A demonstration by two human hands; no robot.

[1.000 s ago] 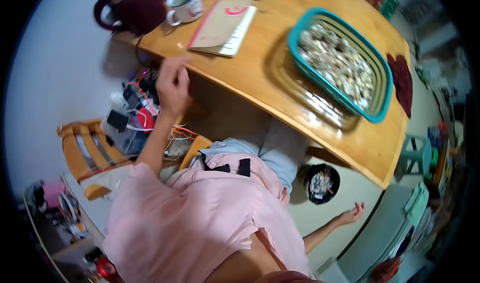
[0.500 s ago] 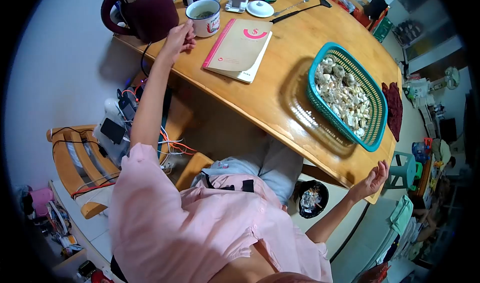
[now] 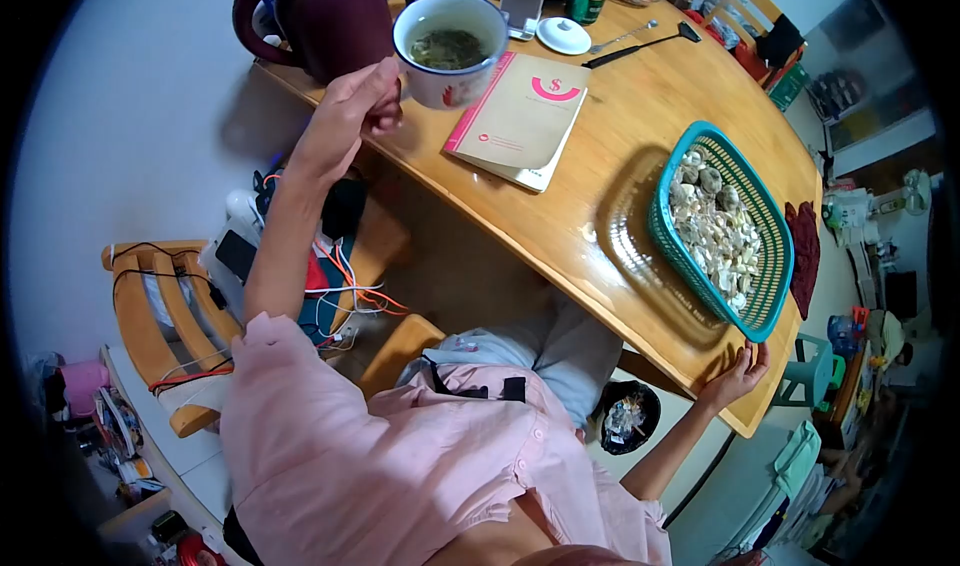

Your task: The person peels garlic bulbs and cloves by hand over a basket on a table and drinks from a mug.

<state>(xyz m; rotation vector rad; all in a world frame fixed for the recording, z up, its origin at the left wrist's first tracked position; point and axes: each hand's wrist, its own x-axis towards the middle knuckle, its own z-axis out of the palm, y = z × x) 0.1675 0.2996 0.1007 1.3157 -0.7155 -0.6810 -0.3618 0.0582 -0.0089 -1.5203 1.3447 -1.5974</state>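
My left hand [image 3: 352, 116] is closed on the handle of a white enamel mug [image 3: 448, 51] with a blue rim, which is lifted above the table. Dark leaves in liquid show inside it. A maroon kettle [image 3: 335, 21] stands just behind that hand. To the right of the mug lies a notebook [image 3: 522, 116] with a pink spine. My right hand [image 3: 738, 374] is at the table's front right edge, fingers apart and nothing in them, by the near end of a teal basket [image 3: 775, 266]. Garlic bulbs and loose cloves [image 3: 715, 231] fill the basket.
On the wooden table [image 3: 560, 236] are a white lid [image 3: 564, 36], a phone on a stand [image 3: 523, 8], a black-handled tool [image 3: 640, 48] and a dark red cloth [image 3: 803, 256]. Below are a lined bin [image 3: 630, 417], a wooden chair [image 3: 180, 316] and tangled cables.
My left hand reached the mug, closed on its handle and raised it off the table. My right hand rose from beside the table to its edge near the basket.
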